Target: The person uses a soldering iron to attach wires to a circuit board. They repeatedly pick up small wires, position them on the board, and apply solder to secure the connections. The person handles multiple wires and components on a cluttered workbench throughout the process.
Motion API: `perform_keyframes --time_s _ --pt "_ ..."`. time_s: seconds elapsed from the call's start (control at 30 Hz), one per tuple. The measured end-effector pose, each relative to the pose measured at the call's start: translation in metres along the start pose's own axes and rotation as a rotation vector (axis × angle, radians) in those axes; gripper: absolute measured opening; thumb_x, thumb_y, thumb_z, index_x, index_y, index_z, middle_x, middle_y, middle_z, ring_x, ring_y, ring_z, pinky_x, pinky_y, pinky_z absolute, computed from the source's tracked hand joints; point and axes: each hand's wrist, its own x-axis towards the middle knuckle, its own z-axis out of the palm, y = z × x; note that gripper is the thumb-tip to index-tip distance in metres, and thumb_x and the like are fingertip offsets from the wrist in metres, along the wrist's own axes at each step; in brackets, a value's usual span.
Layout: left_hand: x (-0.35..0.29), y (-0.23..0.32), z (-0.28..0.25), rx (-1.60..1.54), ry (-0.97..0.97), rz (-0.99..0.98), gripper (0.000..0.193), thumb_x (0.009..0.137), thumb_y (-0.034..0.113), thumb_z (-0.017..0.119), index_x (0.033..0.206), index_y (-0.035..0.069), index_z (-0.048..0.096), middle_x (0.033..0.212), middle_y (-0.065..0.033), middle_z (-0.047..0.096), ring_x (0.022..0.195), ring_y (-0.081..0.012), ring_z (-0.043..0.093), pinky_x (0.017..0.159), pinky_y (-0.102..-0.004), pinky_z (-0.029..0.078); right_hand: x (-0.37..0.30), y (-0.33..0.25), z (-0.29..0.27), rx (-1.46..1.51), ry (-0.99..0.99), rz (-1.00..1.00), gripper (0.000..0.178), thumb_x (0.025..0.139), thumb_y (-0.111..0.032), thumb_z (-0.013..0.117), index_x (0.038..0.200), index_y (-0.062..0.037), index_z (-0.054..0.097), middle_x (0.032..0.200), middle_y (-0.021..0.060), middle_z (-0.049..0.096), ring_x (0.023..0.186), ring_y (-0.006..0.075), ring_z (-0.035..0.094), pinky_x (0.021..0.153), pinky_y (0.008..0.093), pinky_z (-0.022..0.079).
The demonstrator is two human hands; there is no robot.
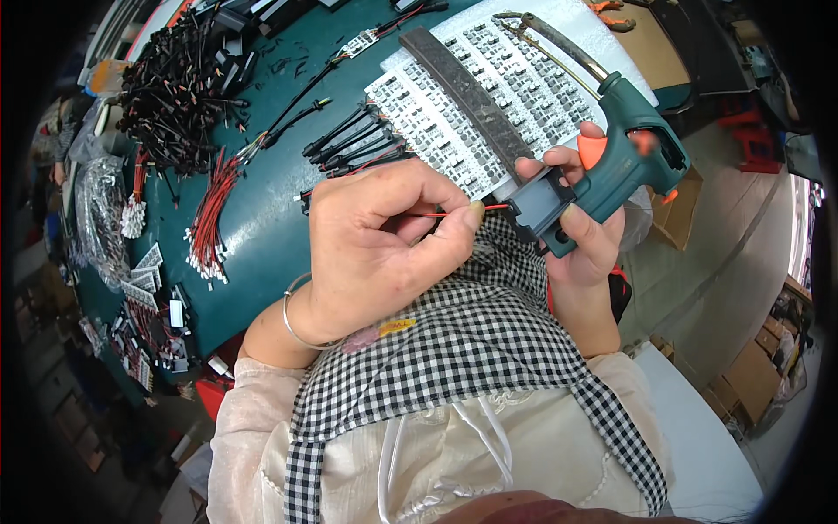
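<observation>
Your left hand [384, 236] pinches a thin red wire [495, 207] between thumb and finger, just left of the green tool [608, 182]. Your right hand [595, 249] curls around the green tool's lower end, with a gray box part [537, 208] there between thumb and fingers. If your pinch slips, the red wire could pop away from the gray box part. If you tug too hard, it could snap or come loose. If the green tool twists in your grip, the red wire could bend or catch. It's hard to see whether the wire's tip goes into the gray box part or stops at its edge. Your left hand hides most of the rest of the wire, and your right palm is partly covered by the green tool. You can't tell if the curved metal rod [563, 40], up and left of the green tool, joins it or lies behind.
</observation>
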Motion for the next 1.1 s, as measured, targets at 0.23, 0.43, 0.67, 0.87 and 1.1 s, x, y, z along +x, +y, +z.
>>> perform_keyframes --time_s 0.23,0.43,0.67,0.87,1.1 --pt "-0.003 -0.004 0.002 0.097 0.023 0.125 0.008 0.075 -0.002 0.071 0.074 -0.001 0.064 0.062 0.0003 0.057 0.048 -0.0011 0.041 0.043 -0.0177 0.029 0.0 0.001 0.0 -0.016 0.011 -0.005 0.076 0.079 -0.009 0.072 0.139 -0.0045 0.026 0.117 0.0205 0.056 0.109 0.0385 0.059 0.09 0.0451 0.054" --pt "0.0 -0.009 0.003 0.158 0.02 0.229 0.007 0.078 -0.002 0.071 0.077 -0.001 0.064 0.064 0.0007 0.059 0.049 0.0 0.042 0.044 -0.0167 0.029 0.001 0.001 -0.001 -0.02 0.021 -0.009 0.078 0.078 -0.01 0.074 0.139 -0.0044 0.026 0.116 0.0198 0.057 0.109 0.0377 0.06 0.09 0.0449 0.054" --pt "-0.001 -0.014 0.004 0.075 0.005 0.105 0.006 0.081 -0.001 0.069 0.081 -0.003 0.064 0.064 0.0013 0.06 0.052 0.0003 0.046 0.045 -0.0153 0.032 0.004 0.0 -0.004 -0.123 0.003 -0.037 0.08 0.077 -0.01 0.076 0.139 -0.0047 0.025 0.114 0.0198 0.058 0.106 0.0368 0.061 0.089 0.0446 0.054" --pt "-0.005 -0.024 0.02 -0.26 0.008 -0.003 0.014 0.082 0.005 0.065 0.093 0.0 0.061 0.078 -0.0052 0.054 0.056 -0.0058 0.046 0.049 -0.0201 0.037 0.003 0.005 0.003 -0.086 -0.077 -0.019 0.082 0.076 -0.004 0.076 0.138 -0.0036 0.024 0.113 0.0233 0.058 0.104 0.0345 0.062 0.088 0.0425 0.055" --pt "0.003 -0.029 0.018 0.018 -0.187 0.248 0.012 0.085 0.005 0.058 0.097 0.0 0.061 0.11 -0.0118 0.044 0.092 -0.0166 0.048 0.079 -0.027 0.045 -0.003 0.016 0.008 -0.124 -0.129 -0.01 0.081 0.076 0.007 0.072 0.14 -0.0015 0.023 0.113 0.0262 0.058 0.104 0.0272 0.062 0.088 0.0362 0.054"
